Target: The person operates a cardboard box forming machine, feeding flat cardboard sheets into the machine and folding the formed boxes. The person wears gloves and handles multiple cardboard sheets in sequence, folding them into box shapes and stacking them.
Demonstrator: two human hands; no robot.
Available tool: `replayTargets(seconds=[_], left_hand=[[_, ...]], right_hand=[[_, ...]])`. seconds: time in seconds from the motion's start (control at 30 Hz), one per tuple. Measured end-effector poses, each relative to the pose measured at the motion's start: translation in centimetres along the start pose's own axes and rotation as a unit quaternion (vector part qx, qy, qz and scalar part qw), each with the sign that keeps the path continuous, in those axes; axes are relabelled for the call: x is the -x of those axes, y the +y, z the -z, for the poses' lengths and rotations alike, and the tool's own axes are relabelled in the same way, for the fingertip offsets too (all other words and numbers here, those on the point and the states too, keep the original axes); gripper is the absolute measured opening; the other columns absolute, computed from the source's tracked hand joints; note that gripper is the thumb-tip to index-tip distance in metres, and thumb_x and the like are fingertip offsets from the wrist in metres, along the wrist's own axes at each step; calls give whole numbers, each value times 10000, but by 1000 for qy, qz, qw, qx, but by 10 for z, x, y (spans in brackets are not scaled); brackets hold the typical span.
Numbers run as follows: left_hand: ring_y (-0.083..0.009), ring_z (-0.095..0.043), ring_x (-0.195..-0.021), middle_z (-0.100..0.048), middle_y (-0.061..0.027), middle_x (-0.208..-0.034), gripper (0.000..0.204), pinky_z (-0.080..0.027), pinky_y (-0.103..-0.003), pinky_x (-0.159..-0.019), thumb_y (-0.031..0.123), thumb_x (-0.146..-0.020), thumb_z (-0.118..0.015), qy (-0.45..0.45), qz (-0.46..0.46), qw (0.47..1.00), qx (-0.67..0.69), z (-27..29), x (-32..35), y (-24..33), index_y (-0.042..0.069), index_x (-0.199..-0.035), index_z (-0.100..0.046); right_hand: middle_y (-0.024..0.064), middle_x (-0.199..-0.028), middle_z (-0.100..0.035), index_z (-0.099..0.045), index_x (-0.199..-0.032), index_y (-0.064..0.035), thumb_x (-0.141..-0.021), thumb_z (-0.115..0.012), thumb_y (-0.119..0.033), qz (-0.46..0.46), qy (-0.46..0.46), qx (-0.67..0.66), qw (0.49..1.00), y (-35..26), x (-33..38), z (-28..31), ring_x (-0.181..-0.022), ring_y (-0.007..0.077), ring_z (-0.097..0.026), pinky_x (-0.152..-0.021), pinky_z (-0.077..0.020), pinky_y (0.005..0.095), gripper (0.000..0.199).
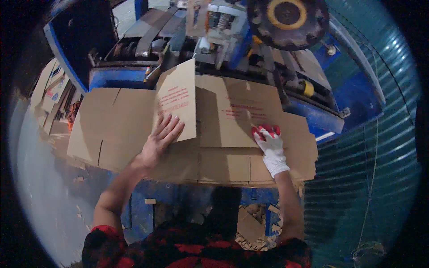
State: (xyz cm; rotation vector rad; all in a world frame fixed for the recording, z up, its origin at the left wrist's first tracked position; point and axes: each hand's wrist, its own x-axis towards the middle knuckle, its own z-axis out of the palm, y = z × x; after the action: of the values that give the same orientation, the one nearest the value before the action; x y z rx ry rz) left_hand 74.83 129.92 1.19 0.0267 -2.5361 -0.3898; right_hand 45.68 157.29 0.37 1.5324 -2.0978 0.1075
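Note:
A printed cardboard box piece point(239, 114) with red lettering lies on a stack of flat brown cardboard blanks point(116, 120). On its left a printed cardboard panel point(181, 89) stands raised and tilted. My bare left hand point(163, 136) rests against the panel's lower part, its fingers stretched out over the face; the thumb is hard to make out. My right hand point(269, 145), in a white glove with red fingertips, is closed at the right edge of the box piece, fingers curled on the cardboard. Whether its thumb goes under the edge is hidden.
A blue machine point(116, 78) with rollers and metal parts stands behind the cardboard. A large dark wheel point(288, 22) with a yellow ring hangs at the upper right. Cardboard scraps point(252, 225) lie below the stack's near edge. A green corrugated wall point(371, 169) is on the right.

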Motion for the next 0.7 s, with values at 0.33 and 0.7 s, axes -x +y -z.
replayTargets(seconds=[0.33,0.7], left_hand=[[-349,-342,-1331,-398,-163,-1414,566,-247,-455,-1122,217,-838,-516,-74,-4,997,16,31,9,-16,33,-1363,-411],[-354,-427,-1270,-472,-166,-1354,563,-313,-460,-1080,269,-811,-606,39,-2,999,19,11,-17,-74,56,-1318,-483]], right_hand=[[108,-1126,-615,-645,-1069,-102,-738,-626,-46,-37,7,-49,998,-12,25,9,-1064,334,-559,-990,-395,474,337],[69,-1186,-537,-558,-1163,-198,-775,-574,-161,66,-14,77,995,-31,-4,-10,-1114,310,-514,-938,-395,549,390]])
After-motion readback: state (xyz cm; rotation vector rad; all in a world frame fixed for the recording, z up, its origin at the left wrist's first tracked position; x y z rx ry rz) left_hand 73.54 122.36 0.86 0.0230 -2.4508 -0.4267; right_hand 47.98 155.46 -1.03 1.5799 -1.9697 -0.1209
